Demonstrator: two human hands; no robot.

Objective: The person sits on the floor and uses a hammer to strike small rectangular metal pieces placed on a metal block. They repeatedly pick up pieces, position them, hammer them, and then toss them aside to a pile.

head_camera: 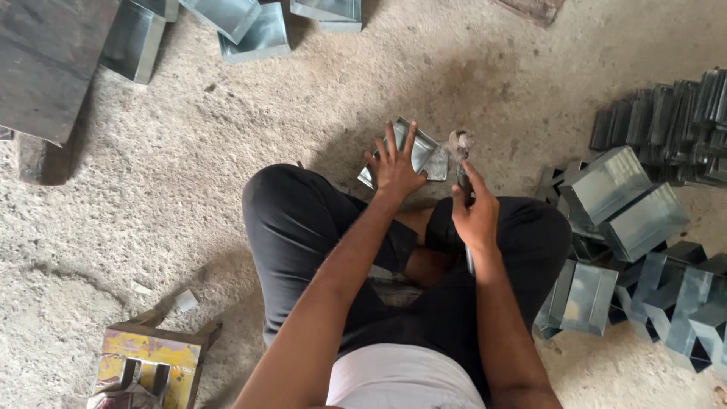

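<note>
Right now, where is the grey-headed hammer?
In the head view, the hammer is right of centre, gripped by the right hand, its head beside the shiny sheet-metal piece under the left hand.

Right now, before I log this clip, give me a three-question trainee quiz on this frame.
1. True or false: the left hand lies flat on the sheet-metal piece.
2. What does the right hand grip? A) hammer B) pliers C) brush
3. The pile of folded metal boxes lies to the person's ____.

Key: 1 true; 2 A; 3 right.
</note>
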